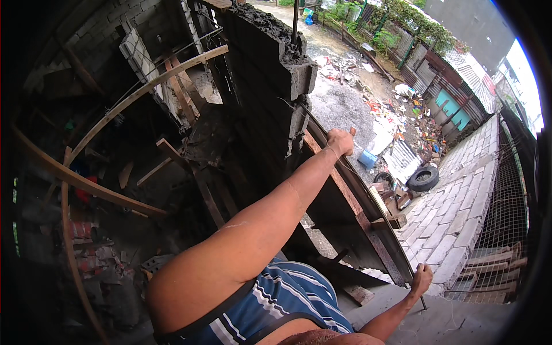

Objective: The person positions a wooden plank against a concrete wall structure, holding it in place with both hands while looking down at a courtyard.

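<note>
My left arm stretches out over a dark board panel (339,213) braced with reddish wooden lumber (345,192). At its far end my left hand (340,141) is closed beside the panel's upper edge, thumb sticking up. A thin string or wire shows near that wrist; what the fingers hold is hidden. My right hand (422,279) is curled into a fist by the panel's near corner, at the lower right. Below that fist a thin dark rod (424,303) pokes out; whether the fingers grip it I cannot tell.
A rough concrete block wall (253,63) with a broken top adjoins the panel. On the left lies a dark interior with curved wooden strips (144,86) and rubble. Outside are a gravel heap (342,106), a blue bucket (368,158), a tire (423,179) and a block wall (454,218).
</note>
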Motion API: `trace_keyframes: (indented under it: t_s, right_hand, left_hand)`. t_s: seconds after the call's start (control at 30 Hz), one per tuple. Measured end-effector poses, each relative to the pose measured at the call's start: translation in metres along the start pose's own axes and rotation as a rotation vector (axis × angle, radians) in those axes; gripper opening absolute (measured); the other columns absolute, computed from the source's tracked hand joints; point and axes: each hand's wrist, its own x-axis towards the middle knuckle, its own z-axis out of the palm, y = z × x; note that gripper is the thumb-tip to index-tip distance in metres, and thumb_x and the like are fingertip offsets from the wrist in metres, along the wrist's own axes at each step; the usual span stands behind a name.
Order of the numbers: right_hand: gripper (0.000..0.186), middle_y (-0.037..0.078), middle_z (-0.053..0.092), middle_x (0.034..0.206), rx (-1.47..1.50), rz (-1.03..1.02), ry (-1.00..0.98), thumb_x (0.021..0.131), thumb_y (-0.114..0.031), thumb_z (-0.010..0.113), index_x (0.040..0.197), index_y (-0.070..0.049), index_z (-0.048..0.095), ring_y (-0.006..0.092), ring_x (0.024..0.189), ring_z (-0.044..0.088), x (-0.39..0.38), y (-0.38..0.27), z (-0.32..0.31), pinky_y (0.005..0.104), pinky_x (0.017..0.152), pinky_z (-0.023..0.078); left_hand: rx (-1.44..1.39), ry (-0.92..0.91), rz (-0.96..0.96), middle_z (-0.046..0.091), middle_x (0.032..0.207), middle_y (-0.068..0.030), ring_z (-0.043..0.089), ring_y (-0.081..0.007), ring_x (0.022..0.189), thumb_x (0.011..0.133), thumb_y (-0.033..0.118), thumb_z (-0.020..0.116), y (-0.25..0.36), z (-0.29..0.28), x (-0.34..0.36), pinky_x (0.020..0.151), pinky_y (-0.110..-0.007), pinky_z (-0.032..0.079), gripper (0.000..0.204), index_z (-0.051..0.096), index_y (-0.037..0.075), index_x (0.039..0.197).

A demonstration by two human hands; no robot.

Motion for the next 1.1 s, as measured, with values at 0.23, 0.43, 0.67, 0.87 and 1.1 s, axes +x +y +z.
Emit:
trace_keyframes:
  t_s: [0.23, 0.43, 0.67, 0.87, 1.1]
  right_hand:
    - [0.034, 0.021, 0.059, 0.069, 0.017, 0.011, -0.007, 0.082, -0.028, 0.053, 0.074, 0.004, 0.060, 0.0330, 0.063, 0.055, 0.000, -0.002, 0.000, 0.0462, 0.065, 0.042]
    - [0.033, 0.021, 0.059, 0.069, 0.018, -0.001, -0.008, 0.081, -0.028, 0.053, 0.074, 0.004, 0.059, 0.0331, 0.064, 0.055, 0.003, 0.005, 0.003, 0.0462, 0.065, 0.041]
    - [0.034, 0.021, 0.059, 0.069, 0.034, -0.008, -0.008, 0.082, -0.028, 0.052, 0.075, 0.004, 0.059, 0.0335, 0.064, 0.055, -0.001, -0.001, -0.001, 0.0464, 0.066, 0.041]
    - [0.033, 0.021, 0.060, 0.070, 0.026, 0.003, -0.020, 0.082, -0.029, 0.052, 0.076, 0.003, 0.060, 0.0330, 0.063, 0.056, 0.001, 0.003, 0.001, 0.0461, 0.066, 0.042]
    - [0.034, 0.021, 0.060, 0.070, 0.021, -0.005, -0.006, 0.082, -0.029, 0.052, 0.076, 0.003, 0.060, 0.0328, 0.064, 0.056, 0.004, 0.010, 0.005, 0.0461, 0.066, 0.042]
  left_hand:
    - [0.001, -0.017, -0.001, 0.072, 0.102, -0.0112, 0.068, -0.0271, 0.100, 0.069, 0.026, 0.073, 0.000, -0.001, 0.000, 0.081, -0.037, 0.055, 0.032, 0.075, 0.013, 0.099]
    - [0.036, -0.072, 0.003, 0.070, 0.111, -0.0078, 0.066, -0.0238, 0.105, 0.070, 0.026, 0.071, 0.001, -0.003, 0.001, 0.082, -0.035, 0.054, 0.040, 0.072, 0.014, 0.108]
    - [-0.020, -0.010, -0.012, 0.071, 0.101, -0.0117, 0.068, -0.0276, 0.100, 0.067, 0.022, 0.073, 0.001, 0.000, 0.001, 0.081, -0.038, 0.054, 0.032, 0.075, 0.012, 0.097]
    - [0.019, -0.073, -0.002, 0.070, 0.110, -0.0084, 0.066, -0.0242, 0.105, 0.070, 0.026, 0.071, 0.002, -0.006, -0.002, 0.084, -0.035, 0.053, 0.038, 0.073, 0.013, 0.106]
    - [0.025, -0.078, -0.001, 0.070, 0.111, -0.0079, 0.066, -0.0243, 0.106, 0.071, 0.026, 0.070, 0.002, -0.007, -0.002, 0.084, -0.035, 0.053, 0.039, 0.072, 0.014, 0.108]
